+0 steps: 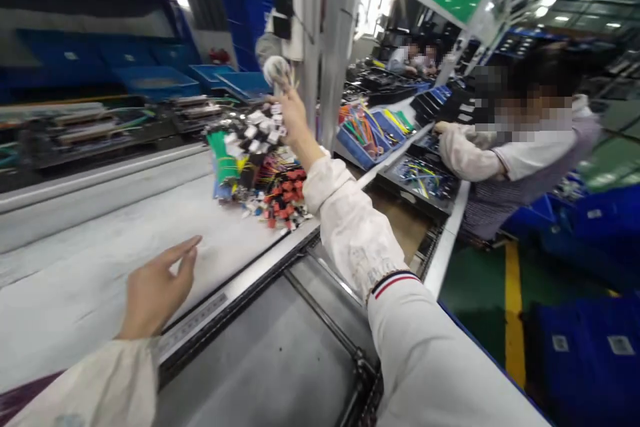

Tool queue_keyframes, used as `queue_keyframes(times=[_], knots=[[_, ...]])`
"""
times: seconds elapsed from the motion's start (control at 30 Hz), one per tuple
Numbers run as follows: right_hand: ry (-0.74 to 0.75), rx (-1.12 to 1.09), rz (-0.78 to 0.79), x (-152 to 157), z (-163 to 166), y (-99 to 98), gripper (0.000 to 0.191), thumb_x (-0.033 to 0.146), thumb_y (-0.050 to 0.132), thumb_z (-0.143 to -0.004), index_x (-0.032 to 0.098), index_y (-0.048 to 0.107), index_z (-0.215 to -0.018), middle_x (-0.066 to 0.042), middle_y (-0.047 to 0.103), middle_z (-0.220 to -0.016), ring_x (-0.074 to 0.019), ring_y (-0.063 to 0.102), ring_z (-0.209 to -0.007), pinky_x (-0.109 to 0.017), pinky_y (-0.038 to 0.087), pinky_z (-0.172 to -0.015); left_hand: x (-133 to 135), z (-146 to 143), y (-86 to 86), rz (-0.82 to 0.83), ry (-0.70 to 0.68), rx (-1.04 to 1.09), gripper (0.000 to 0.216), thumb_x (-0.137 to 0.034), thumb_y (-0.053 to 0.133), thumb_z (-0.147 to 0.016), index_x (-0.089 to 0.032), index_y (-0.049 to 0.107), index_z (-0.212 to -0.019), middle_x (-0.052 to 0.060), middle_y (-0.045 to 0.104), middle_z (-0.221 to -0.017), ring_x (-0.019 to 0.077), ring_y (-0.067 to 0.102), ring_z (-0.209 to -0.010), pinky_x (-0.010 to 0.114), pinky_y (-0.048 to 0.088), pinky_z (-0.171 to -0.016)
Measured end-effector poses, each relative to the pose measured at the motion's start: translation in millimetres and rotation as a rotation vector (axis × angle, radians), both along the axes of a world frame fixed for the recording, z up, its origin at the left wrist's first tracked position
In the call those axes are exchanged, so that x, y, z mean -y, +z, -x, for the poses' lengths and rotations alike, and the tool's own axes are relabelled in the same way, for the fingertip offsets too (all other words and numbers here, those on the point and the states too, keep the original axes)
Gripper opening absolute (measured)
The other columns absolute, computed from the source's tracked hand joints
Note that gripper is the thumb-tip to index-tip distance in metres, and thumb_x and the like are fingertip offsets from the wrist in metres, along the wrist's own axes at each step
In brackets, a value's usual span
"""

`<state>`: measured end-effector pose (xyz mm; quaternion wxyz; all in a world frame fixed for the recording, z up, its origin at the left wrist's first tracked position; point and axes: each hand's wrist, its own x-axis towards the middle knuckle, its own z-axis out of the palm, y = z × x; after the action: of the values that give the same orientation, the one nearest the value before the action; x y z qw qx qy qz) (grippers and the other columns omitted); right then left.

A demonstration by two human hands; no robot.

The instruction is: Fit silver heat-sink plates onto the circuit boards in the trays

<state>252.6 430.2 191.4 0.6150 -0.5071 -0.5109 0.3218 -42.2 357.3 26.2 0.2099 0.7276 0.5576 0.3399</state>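
Observation:
My right hand [294, 113] is stretched far out over the back of the bench, beside a metal post. Its fingers look closed at the lower edge of a pale round thing [277, 71] with thin strands; blur hides what they grip. Below that hand lies a heap of wire harnesses with white connectors [263, 130], red connectors [286, 195] and a green bundle [223, 159]. Over the bare white bench top [220, 233] hovers my left hand [163, 287], thumb and fingers apart, holding nothing.
The metal post [334, 47] rises just right of my right hand. Blue bins [367, 150] of coloured wires and a black tray [440, 197] stand beyond. A co-worker [530, 160] works at the right. Blue crates [590, 353] sit on the floor.

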Motion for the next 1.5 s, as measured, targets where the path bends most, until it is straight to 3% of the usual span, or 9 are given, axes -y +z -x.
queue_keyframes(times=[0.07,0.23,0.33,0.5,0.73,1.03,1.17,1.3,1.5], knots=[[-0.002,-0.08,-0.038,26.3,9.3,-8.0,0.041,0.004,0.003,-0.101,0.007,0.025,-0.136,0.012,0.043,-0.067,0.0036,0.048,-0.065,-0.013,0.038,-0.064,6.5,-14.4,14.9,0.007,0.027,0.026,0.044,-0.043,0.055,-0.065,-0.025,0.075,-0.1,0.005,0.075,-0.092,0.0169,0.046,-0.045,0.061,0.047,-0.091],[0.545,-0.235,-0.167,140.8,26.2,-59.1,0.054,0.01,0.052,-0.087,0.024,0.033,-0.136,0.014,0.05,-0.064,-0.0058,0.052,-0.051,-0.02,0.045,-0.052,48.8,-65.7,44.1,0.034,-0.068,0.303,0.041,-0.05,0.056,-0.07,-0.026,0.074,-0.098,0.001,0.074,-0.101,0.0284,0.064,-0.097,0.053,0.036,-0.11],[0.648,-0.214,-0.098,215.7,20.2,-93.5,0.042,0.02,0.06,-0.082,0.022,0.043,-0.121,0.008,0.052,-0.073,-0.0075,0.054,-0.055,-0.021,0.044,-0.05,85.8,-105.6,53.2,0.188,-0.302,0.552,0.048,-0.07,0.057,-0.069,-0.03,0.071,-0.09,-0.003,0.073,-0.103,0.0262,0.063,-0.105,0.045,0.046,-0.105],[0.477,0.116,-0.088,279.3,-6.6,-132.7,0.016,0.019,0.053,-0.085,0.021,0.043,-0.097,0.005,0.05,-0.073,-0.0086,0.053,-0.061,-0.023,0.046,-0.06,136.6,-173.6,63.2,0.541,-0.659,0.724,0.069,-0.082,0.069,-0.048,-0.025,0.07,-0.088,0.008,0.073,-0.101,0.0323,0.066,-0.098,0.044,0.06,-0.08],[0.316,0.225,-0.138,288.5,-48.2,-168.3,0.014,0.012,0.049,-0.08,0.021,0.039,-0.084,0.005,0.05,-0.072,-0.0085,0.051,-0.063,-0.023,0.046,-0.063,151.4,-246.5,52.5,0.683,-0.658,0.736,0.055,-0.062,0.082,-0.053,-0.011,0.066,-0.067,0.015,0.072,-0.074,0.0271,0.069,-0.072,0.034,0.059,-0.062],[0.152,0.489,-0.171,310.4,-134.0,-157.9,0.021,0.035,0.063,-0.085,0.019,0.058,-0.098,-0.004,0.065,-0.104,-0.0144,0.059,-0.101,-0.029,0.046,-0.094,148.4,-320.2,40.8,0.566,-0.686,0.866,0.049,-0.065,0.073,-0.069,-0.019,0.056,-0.062,0.001,0.064,-0.057,0.0217,0.07,-0.074,0.038,0.059,-0.085],[-0.233,0.62,-0.059,335.7,-195.3,-165.7,0.03,0.039,0.053,-0.092,0.019,0.06,-0.113,-0.009,0.063,-0.123,-0.0184,0.055,-0.117,-0.035,0.041,-0.103,142.7,-348.1,31.8,0.537,-0.648,0.963,0.048,-0.063,0.07,-0.073,-0.02,0.049,-0.062,-0.005,0.055,-0.05,0.013,0.061,-0.056,0.034,0.059,-0.078],[-0.688,0.781,0.138,361.8,-253.1,-188.0,0.027,0.035,0.05,-0.092,0.016,0.065,-0.105,-0.015,0.066,-0.11,-0.0287,0.055,-0.112,-0.049,0.037,-0.102,141.4,-361.7,23.4,0.586,-0.644,0.995,0.053,-0.058,0.074,-0.073,-0.02,0.039,-0.059,-0.009,0.037,-0.045,0.0058,0.038,-0.04,0.026,0.055,-0.06],[-0.952,1.003,0.299,377.8,-293.4,-206.4,0.033,0.03,0.053,-0.089,0.011,0.065,-0.113,-0.019,0.063,-0.117,-0.0325,0.048,-0.118,-0.051,0.029,-0.108,140.7,-367.9,16.3,0.658,-0.64,1.004,0.058,-0.059,0.073,-0.074,-0.02,0.034,-0.058,-0.01,0.03,-0.046,0.0047,0.031,-0.039,0.021,0.046,-0.048]])
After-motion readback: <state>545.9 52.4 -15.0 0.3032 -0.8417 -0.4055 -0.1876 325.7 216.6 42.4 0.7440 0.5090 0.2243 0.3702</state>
